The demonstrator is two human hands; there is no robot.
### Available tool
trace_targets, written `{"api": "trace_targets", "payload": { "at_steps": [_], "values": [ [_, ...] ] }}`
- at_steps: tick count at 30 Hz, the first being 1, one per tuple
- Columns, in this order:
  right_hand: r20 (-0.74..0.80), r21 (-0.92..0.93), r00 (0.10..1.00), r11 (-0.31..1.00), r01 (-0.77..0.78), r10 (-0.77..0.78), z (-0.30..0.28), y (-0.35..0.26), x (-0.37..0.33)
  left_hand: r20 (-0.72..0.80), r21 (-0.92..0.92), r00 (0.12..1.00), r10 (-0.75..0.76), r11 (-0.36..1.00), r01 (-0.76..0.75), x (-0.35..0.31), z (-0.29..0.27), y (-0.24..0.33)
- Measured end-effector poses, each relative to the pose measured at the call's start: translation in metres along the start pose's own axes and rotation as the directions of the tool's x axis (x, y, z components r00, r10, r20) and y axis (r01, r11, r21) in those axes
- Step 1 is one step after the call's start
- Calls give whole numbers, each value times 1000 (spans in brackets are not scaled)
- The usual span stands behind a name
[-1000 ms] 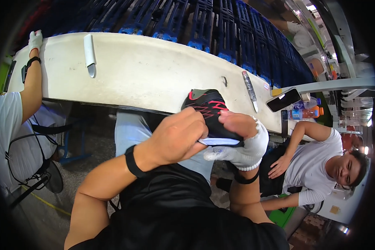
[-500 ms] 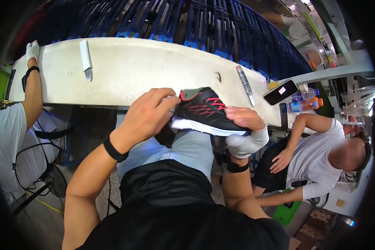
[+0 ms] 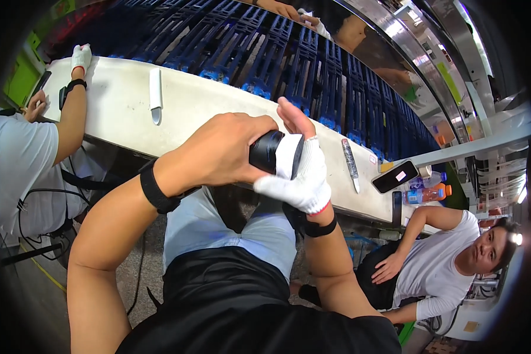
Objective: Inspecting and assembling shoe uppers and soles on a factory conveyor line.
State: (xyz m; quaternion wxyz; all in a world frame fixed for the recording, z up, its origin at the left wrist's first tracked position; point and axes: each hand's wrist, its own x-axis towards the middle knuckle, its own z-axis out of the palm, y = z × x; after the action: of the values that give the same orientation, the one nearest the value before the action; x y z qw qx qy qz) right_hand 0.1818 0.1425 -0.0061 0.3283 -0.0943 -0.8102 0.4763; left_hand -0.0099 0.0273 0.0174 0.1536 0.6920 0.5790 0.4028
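Two hands grip one black shoe (image 3: 266,151), held above my lap, just short of the white counter (image 3: 206,106). My bare left hand (image 3: 221,150) is clenched over its upper side. My right hand (image 3: 298,174), in a white glove, grasps its near end, thumb raised. On the counter lie a white-handled tool (image 3: 155,95), a slim dark tool (image 3: 350,164) and a black phone (image 3: 395,176). A seated person in a white shirt (image 3: 448,265) is at my right.
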Motion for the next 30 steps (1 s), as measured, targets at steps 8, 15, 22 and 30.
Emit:
{"api": "trace_targets", "payload": {
  "at_steps": [8,15,22,30],
  "values": [
    [-506,793,837,496,354,210,23,46,7,75,-242,957,-280,926,290,9,-7,-21],
    [-430,503,867,864,1,250,26,28,15,85,-16,974,-211,977,213,25,-5,-16],
    [-370,295,927,954,58,58,-9,27,-5,123,224,992,-32,975,4,58,14,31],
    [-348,461,918,888,-10,191,-40,-9,-32,172,285,968,184,931,-228,63,43,62]
  ]
}}
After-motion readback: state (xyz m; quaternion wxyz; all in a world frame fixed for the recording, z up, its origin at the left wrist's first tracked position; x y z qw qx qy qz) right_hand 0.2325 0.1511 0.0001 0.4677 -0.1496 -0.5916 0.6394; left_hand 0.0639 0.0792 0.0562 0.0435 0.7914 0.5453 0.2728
